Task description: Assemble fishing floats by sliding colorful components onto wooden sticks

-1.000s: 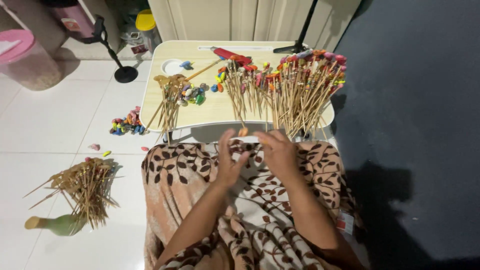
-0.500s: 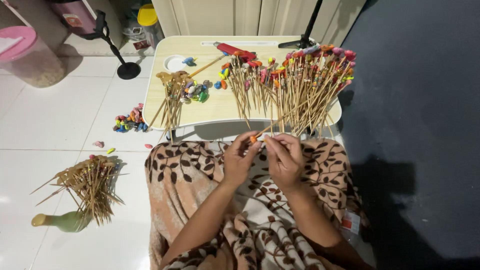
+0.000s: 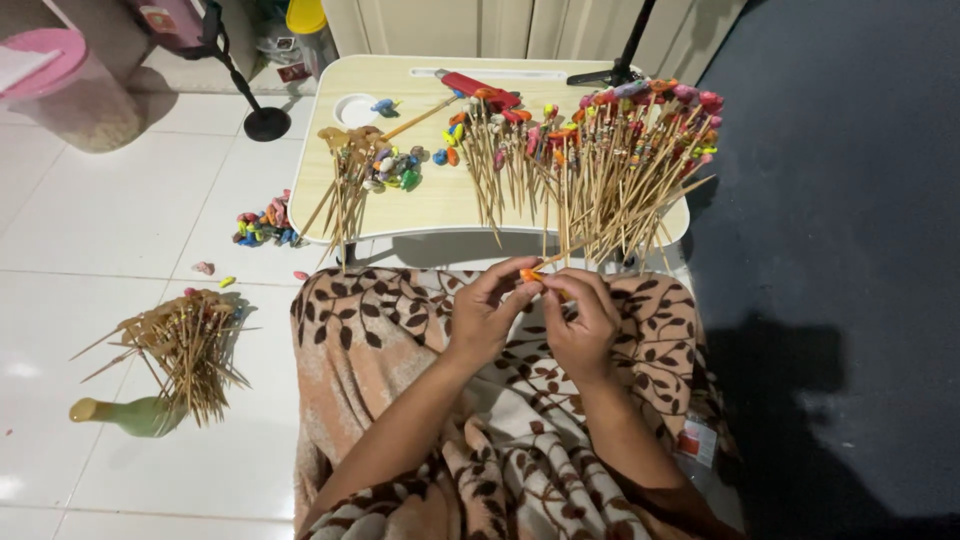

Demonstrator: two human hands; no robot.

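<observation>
Orange bead [image 3: 528,274]: small, pinched at the fingertips of the left hand [image 3: 487,312], just above the lap, in front of the table's near edge. Left hand: fingers drawn narrow around the bead. Right hand [image 3: 583,322]: fingers curled close, fingertips meeting the left hand's; a thin bamboo skewer [image 3: 566,252] runs from this grip up toward the table.

Low folding table [image 3: 430,205]: pale wood top, bearing a large cluster of bead-tipped skewers [image 3: 610,160], a smaller bundle of skewers [image 3: 345,175], loose coloured beads [image 3: 395,168] and a red tool [image 3: 480,90].

Lap: brown leaf-patterned cloth [image 3: 400,330].

Floor: white tiles [image 3: 120,240]; a pile of coloured beads [image 3: 265,225]; a green vase [image 3: 125,414] lying with skewers beside it; a pink-lidded container [image 3: 60,95] at far left.
</observation>
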